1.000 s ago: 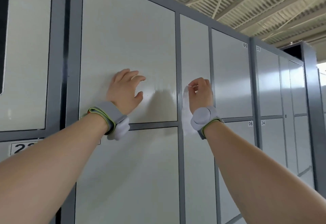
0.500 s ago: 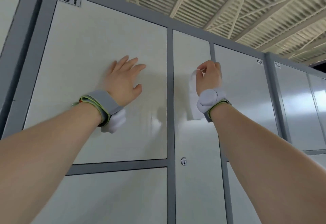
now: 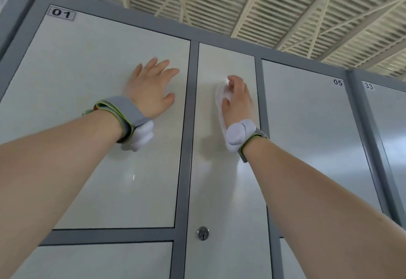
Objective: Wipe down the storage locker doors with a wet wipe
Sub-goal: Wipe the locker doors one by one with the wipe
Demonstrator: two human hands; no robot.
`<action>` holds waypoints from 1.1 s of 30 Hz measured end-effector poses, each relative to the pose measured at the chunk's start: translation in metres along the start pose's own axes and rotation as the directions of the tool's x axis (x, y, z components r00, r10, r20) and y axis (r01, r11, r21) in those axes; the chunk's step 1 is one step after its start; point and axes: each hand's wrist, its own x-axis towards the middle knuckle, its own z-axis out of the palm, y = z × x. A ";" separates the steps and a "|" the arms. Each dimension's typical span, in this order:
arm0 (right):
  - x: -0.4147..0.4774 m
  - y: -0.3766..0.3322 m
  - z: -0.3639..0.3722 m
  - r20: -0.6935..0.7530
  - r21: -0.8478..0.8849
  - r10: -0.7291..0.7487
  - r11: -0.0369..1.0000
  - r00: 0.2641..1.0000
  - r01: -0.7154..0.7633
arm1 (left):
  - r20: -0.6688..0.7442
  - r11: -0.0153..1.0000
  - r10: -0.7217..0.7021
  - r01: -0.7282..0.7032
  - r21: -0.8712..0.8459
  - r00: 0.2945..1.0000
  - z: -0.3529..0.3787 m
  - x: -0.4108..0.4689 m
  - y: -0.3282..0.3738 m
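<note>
Head view: two bare arms reach up. Left of the narrow door (image 3: 226,191), the left hand (image 3: 151,90) lies flat and wide on door 01 (image 3: 87,76), holding nothing. On the narrow door, high above its lock (image 3: 203,233), the right hand (image 3: 238,101) curls over the wet wipe (image 3: 220,93) and presses it to the door. I think the wipe is soft, light and floppy, so bunch it under the fingers. Half a second ago it hung loose from a pinch; now it is squashed flat. Far above is the ribbed ceiling (image 3: 241,0).
</note>
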 end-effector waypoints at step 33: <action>0.075 0.045 0.004 0.247 -0.425 -0.248 0.841 0.937 0.335 | 0.051 0.963 -0.140 0.124 0.241 0.989 0.016 0.030 -0.013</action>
